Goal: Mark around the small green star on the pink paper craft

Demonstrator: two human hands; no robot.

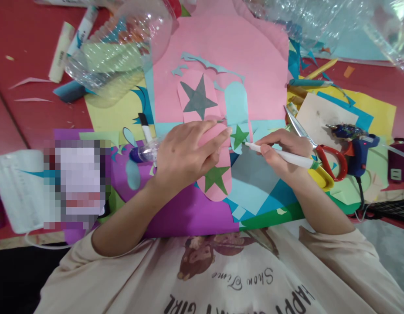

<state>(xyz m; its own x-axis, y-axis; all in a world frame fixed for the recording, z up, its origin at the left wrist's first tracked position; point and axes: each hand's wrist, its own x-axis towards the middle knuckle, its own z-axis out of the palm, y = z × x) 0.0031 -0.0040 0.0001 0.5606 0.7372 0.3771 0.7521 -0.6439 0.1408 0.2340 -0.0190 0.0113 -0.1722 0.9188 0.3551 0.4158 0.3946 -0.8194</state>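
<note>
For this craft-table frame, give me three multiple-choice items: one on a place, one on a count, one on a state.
1. Where do the red-handled scissors lie?
A. beside the right hand
B. under the clear plastic bottle
C. on the white face mask

2. How many green paper stars show on the pink paper cutouts?
A. one
B. two
C. four

3. What is the right hand doing?
A. lying flat and empty
B. gripping the blue glue gun
C. holding a white pen

Answers: 1 A, the scissors rest just past the right hand. 2 B, one small green star and one larger green star. 3 C, the white pen sits in its fingers, tip at the small star, while the left hand presses on the pink cutout.
</note>
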